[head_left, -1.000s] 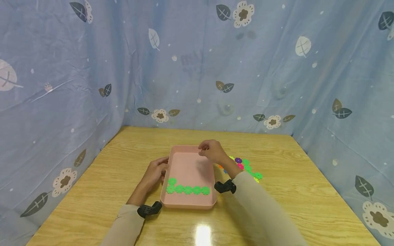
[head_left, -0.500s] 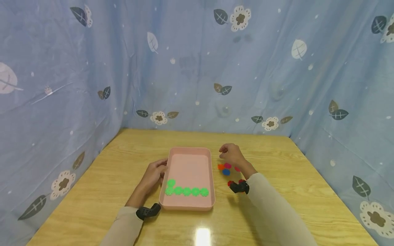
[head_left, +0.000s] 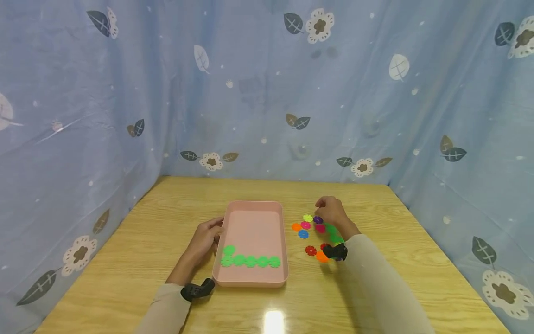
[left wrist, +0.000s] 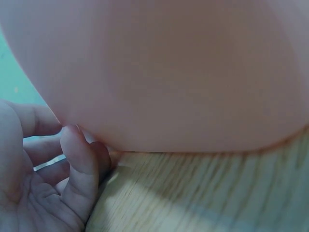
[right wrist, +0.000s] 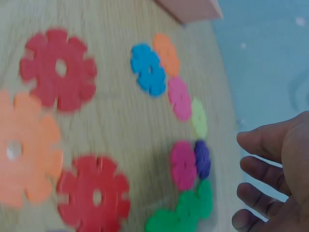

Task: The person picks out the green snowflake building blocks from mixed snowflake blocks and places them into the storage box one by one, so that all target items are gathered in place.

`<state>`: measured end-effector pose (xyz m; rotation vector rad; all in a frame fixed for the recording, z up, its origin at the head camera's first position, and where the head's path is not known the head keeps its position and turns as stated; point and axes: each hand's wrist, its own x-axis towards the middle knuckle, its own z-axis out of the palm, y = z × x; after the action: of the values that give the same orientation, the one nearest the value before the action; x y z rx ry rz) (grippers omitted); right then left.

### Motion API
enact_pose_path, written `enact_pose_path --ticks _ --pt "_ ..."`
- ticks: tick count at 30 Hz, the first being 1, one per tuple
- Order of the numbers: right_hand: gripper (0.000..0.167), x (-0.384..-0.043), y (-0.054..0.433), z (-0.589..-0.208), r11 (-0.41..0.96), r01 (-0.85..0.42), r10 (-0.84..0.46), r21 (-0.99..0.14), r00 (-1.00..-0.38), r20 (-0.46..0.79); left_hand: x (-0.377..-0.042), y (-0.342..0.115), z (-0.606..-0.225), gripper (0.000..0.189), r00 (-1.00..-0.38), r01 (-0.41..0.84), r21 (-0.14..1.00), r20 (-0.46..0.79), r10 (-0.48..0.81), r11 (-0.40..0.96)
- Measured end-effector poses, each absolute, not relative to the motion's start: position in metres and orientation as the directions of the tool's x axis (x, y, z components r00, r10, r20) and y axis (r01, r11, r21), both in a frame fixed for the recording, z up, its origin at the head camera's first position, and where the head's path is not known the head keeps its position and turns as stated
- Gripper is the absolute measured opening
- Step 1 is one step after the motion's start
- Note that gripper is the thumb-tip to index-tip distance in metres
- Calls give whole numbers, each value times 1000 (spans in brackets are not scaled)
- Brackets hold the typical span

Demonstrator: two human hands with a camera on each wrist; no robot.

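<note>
A pink rectangular tray lies on the table. My left hand holds its left side, with thumb and fingers at the wall in the left wrist view. Inside the tray, several green flower-shaped plastic discs form a row along the near end, with one more above the left end. Right of the tray, my right hand hovers over loose discs. In the right wrist view its fingers are spread slightly and hold nothing. Nearby are green discs, a purple disc and a magenta disc.
More loose discs lie right of the tray: a blue one, a yellow one, a red one and orange ones, one of them near my right wrist. A blue patterned curtain surrounds the wooden table.
My right hand has moved right, from over the tray's far right corner to above the loose discs. My left hand has stayed at the tray's left side. The head view has shifted slightly.
</note>
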<state>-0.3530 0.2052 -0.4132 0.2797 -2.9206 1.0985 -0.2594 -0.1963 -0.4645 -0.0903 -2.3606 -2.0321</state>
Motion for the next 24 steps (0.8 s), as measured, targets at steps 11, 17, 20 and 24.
enact_pose_path --ticks 11,17,20,24 --pt "43 -347 235 -410 783 -81 -130 -617 -991 -36 -258 -199 -466 46 -998 58 989 53 42 137" --pt "48 -344 244 -417 683 54 -95 -729 -982 -162 -258 -198 -465 46 -998 49 989 45 32 138" --pt "47 -343 244 -421 642 88 -88 -761 -978 -187 -259 -199 -465 46 -999 49 989 46 26 139" --pt "40 -344 244 -424 663 79 -82 -744 -981 -177 -260 -199 -465 45 -999 51 988 49 21 143"
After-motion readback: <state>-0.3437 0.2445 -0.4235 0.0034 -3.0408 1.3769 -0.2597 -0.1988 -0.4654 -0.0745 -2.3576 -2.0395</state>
